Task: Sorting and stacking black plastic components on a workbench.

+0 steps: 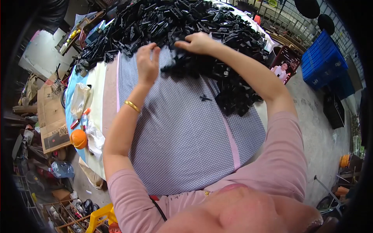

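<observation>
A large heap of small black plastic parts (147,23) covers the far side of the table. My left hand (147,66), with a gold bangle at its wrist, is raised at the heap's near edge. Its fingers are bent toward the thumb, and whatever is between the tips is too small to make out. Farther right, my right hand (198,43) reaches over the heap with its fingers closed on a dark, blurred plastic part. Below it lies a nearer cluster of black parts (237,91), and a single black part (205,98) rests apart on the patterned cloth (175,132).
An orange ball-shaped object (78,139), a clear plastic bag (80,99) and a white bag (94,136) lie at the table's left edge. To the right are a blue crate (322,58) and a dark printed panel (285,64). Cardboard (54,116) stands left.
</observation>
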{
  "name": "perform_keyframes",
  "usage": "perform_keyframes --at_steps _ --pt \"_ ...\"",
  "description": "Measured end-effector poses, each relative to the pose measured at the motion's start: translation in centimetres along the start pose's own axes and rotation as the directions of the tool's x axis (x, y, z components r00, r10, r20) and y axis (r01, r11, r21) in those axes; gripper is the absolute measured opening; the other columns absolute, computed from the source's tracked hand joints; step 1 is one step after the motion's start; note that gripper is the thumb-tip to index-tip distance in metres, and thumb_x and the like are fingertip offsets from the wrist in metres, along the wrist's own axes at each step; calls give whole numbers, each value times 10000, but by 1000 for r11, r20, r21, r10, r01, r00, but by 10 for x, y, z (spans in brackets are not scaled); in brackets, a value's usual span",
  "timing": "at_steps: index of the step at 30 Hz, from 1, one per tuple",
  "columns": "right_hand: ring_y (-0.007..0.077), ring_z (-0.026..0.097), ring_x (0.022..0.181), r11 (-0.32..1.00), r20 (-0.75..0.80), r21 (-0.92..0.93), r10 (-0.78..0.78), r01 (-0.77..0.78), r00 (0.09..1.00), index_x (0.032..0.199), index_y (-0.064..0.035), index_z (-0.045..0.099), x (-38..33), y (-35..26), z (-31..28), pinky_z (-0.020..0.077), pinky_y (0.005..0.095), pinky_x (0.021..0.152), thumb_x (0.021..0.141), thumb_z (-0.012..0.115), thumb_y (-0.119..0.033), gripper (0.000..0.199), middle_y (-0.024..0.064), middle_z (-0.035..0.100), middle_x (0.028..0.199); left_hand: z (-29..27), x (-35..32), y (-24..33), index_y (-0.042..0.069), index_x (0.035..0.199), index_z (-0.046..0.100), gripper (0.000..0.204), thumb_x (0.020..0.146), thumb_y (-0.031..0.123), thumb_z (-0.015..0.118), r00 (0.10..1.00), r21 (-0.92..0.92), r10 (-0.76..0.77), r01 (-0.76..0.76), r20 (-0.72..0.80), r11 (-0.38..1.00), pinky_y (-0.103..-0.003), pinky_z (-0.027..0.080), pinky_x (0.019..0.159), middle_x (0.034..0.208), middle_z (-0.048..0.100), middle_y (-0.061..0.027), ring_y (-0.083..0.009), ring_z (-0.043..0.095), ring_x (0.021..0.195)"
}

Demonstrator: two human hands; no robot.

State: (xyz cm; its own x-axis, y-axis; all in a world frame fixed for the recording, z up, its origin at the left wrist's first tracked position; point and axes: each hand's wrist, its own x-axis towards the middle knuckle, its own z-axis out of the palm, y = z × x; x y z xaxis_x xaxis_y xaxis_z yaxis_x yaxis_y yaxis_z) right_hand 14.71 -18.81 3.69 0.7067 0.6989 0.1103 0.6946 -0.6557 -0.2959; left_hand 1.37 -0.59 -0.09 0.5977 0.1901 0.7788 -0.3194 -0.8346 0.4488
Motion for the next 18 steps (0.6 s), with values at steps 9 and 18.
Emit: perform_keyframes --at_steps 9,18 --pt "286 647 1002 982 -400 -165 14 -87 916 1004 -145 725 44 88 -62 510 371 849 893 421 -648 598 107 687 1059 35 121 -183 118 1360 491 863 792 766 447 892 161 -398 370 212 915 -409 329 1065 1271 530 -271 -371 460 1245" --pt "340 562 1161 888 -29 -249 392 -386 920 1189 -107 653 49 177 -54 415 386 1006 714 408 -857 921 177 609 1226 85 122 -143 144 1380 477 934 693 771 571 845 -37 -386 429 371 903 -396 247 1103 1338 515 -212 -341 398 1317"
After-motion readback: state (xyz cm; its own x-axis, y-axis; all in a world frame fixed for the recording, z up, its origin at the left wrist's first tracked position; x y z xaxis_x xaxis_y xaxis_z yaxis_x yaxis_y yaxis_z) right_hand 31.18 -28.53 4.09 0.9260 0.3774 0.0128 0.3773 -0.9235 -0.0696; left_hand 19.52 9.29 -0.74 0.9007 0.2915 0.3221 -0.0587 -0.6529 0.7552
